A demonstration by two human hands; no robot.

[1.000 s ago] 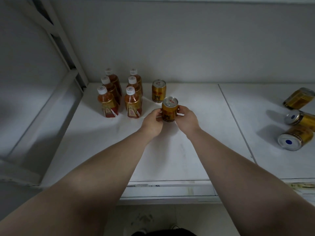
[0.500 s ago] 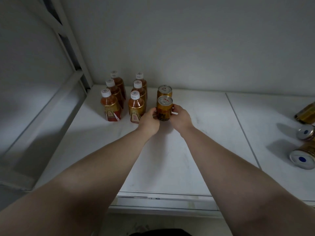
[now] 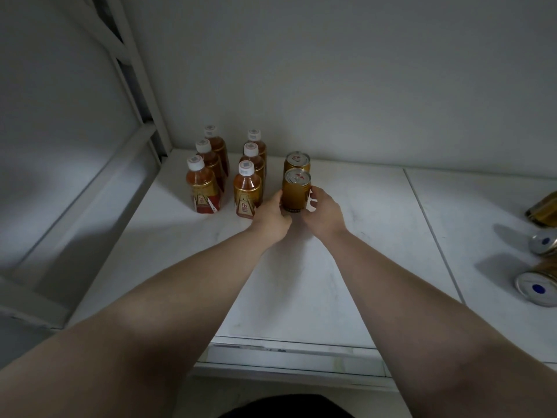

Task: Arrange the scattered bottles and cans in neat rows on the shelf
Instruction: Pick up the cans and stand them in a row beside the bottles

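A gold can point(image 3: 296, 190) stands upright on the white shelf point(image 3: 346, 267), right in front of a second upright gold can point(image 3: 297, 161) at the back. My left hand point(image 3: 271, 214) holds its left side and my right hand point(image 3: 324, 212) grips its right side, fingers curled around it. To the left, several amber bottles with white caps point(image 3: 226, 173) stand in two rows running front to back. Three gold cans point(image 3: 539, 267) lie on their sides at the far right edge.
A pale wall closes off the back of the shelf. A white frame post and slanted brace point(image 3: 132, 95) rise at the left. A seam point(image 3: 431, 233) divides the shelf into two panels. The front edge point(image 3: 289, 354) runs below my forearms.
Both hands carried the can away from me toward the back and set it directly in front of the rear can. The view shifted, pushing the toppled cans toward the right edge.
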